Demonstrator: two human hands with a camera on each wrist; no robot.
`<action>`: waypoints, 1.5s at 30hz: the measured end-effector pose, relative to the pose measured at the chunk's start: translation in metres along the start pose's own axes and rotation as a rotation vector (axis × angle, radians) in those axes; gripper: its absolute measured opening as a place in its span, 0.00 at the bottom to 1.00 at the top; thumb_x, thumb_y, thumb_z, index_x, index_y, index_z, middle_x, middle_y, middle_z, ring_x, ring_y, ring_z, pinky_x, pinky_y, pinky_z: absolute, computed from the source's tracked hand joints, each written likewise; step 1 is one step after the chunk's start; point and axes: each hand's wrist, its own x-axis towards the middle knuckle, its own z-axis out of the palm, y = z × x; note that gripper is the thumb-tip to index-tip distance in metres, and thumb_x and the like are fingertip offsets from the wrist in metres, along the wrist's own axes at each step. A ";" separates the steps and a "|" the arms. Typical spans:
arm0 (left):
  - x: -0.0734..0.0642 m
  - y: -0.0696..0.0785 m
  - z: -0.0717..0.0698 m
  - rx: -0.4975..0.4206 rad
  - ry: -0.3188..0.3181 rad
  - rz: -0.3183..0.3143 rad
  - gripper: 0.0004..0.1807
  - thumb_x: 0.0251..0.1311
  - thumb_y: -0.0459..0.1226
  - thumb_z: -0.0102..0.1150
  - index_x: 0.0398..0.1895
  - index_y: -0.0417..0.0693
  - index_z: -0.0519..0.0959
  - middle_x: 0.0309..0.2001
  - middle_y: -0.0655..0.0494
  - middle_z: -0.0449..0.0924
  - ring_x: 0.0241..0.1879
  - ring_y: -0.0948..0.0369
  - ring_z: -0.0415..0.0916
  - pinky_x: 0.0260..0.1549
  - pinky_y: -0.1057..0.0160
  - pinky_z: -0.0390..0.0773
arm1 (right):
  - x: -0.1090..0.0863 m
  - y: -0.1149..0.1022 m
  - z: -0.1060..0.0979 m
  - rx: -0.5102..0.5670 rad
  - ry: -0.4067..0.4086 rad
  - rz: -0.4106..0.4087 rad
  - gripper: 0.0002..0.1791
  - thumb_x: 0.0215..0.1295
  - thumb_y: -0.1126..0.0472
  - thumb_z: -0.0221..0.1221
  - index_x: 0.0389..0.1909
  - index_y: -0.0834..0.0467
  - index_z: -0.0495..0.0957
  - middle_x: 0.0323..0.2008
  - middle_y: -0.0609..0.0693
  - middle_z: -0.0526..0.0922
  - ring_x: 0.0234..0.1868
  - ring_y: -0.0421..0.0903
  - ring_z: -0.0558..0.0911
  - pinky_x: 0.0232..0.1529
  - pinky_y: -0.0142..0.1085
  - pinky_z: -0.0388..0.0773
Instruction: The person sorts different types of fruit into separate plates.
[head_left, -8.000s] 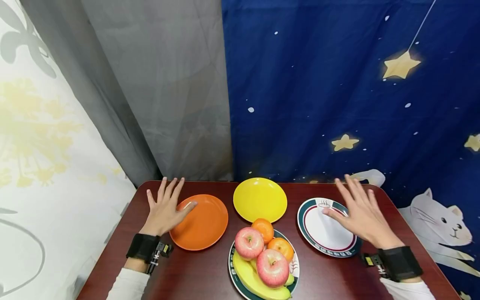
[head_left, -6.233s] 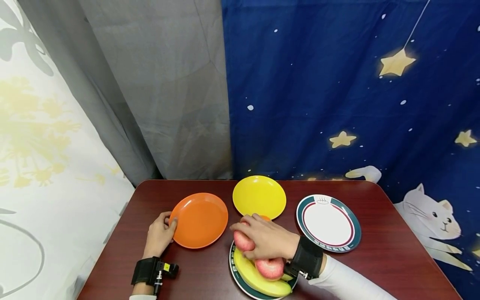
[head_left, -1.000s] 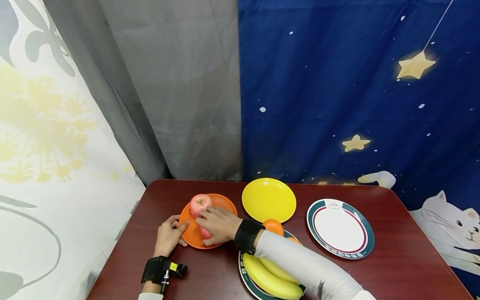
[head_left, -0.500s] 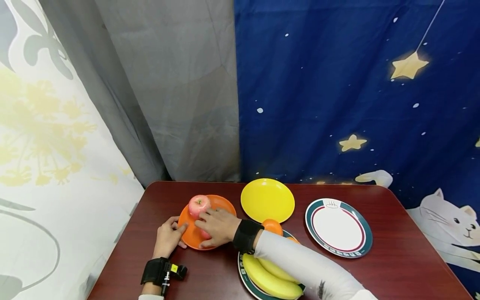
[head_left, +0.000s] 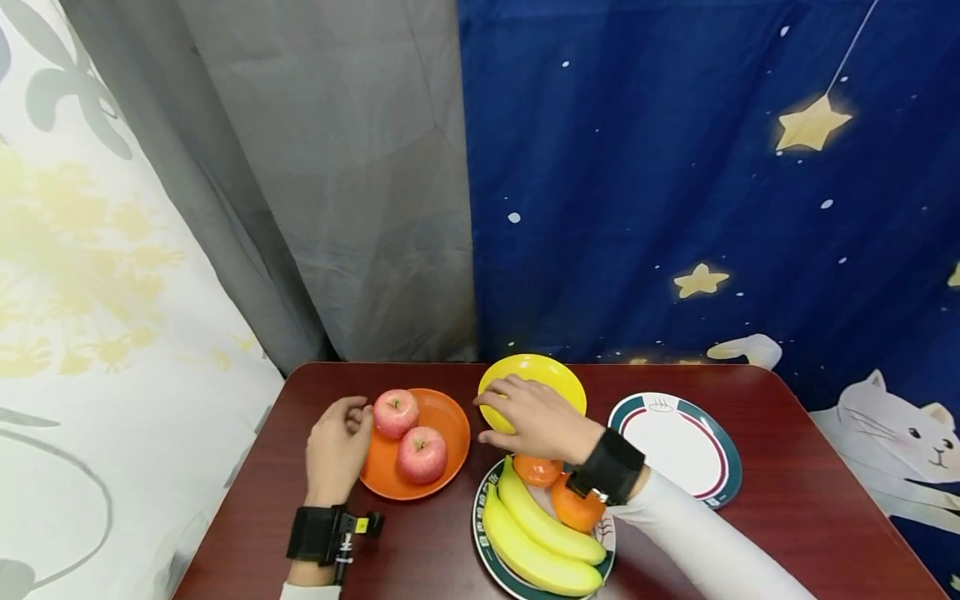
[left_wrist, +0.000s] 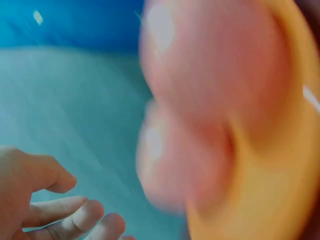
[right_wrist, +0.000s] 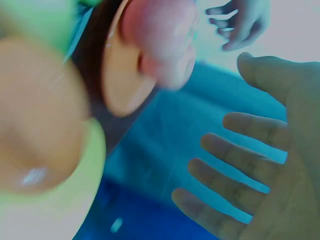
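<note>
Two red apples (head_left: 396, 412) (head_left: 422, 454) lie on the orange plate (head_left: 452, 433). My left hand (head_left: 347, 427) sits at that plate's left rim beside the farther apple, with its fingers loosely curled and nothing in them. My right hand (head_left: 504, 410) hovers over the near edge of the yellow plate (head_left: 551, 375). The right wrist view shows its fingers (right_wrist: 235, 165) spread and holding nothing. The left wrist view is a blur of apples (left_wrist: 200, 100) and orange plate (left_wrist: 270, 195).
A green-rimmed plate (head_left: 480, 533) at the table's front holds two bananas (head_left: 536, 533) and two oranges (head_left: 534, 471) (head_left: 577, 508). A white plate with a green rim (head_left: 675, 446) stands to the right. Curtains hang just behind the table (head_left: 787, 500).
My right hand has let go of the second apple on the orange plate and moved right, over the yellow plate. My left hand has shifted slightly along the orange plate's rim.
</note>
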 end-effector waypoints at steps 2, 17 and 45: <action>0.002 0.023 0.009 -0.103 -0.027 0.025 0.10 0.70 0.36 0.66 0.49 0.43 0.88 0.36 0.51 0.87 0.34 0.57 0.84 0.38 0.56 0.82 | -0.014 0.014 -0.002 0.045 0.000 0.063 0.28 0.72 0.41 0.66 0.65 0.51 0.81 0.62 0.49 0.83 0.64 0.50 0.80 0.66 0.49 0.80; 0.013 0.093 0.137 -0.289 -0.427 0.001 0.23 0.74 0.38 0.62 0.68 0.39 0.76 0.66 0.38 0.74 0.66 0.41 0.72 0.66 0.38 0.76 | -0.050 0.037 0.042 0.136 -0.076 0.141 0.37 0.67 0.35 0.67 0.72 0.48 0.77 0.60 0.48 0.81 0.57 0.48 0.81 0.55 0.47 0.84; 0.012 0.093 0.173 -0.046 -0.561 -0.085 0.34 0.66 0.27 0.66 0.73 0.26 0.67 0.62 0.26 0.70 0.59 0.34 0.78 0.63 0.38 0.79 | -0.052 0.037 0.050 0.290 -0.143 0.137 0.27 0.65 0.45 0.70 0.60 0.53 0.77 0.49 0.43 0.79 0.46 0.40 0.77 0.46 0.32 0.81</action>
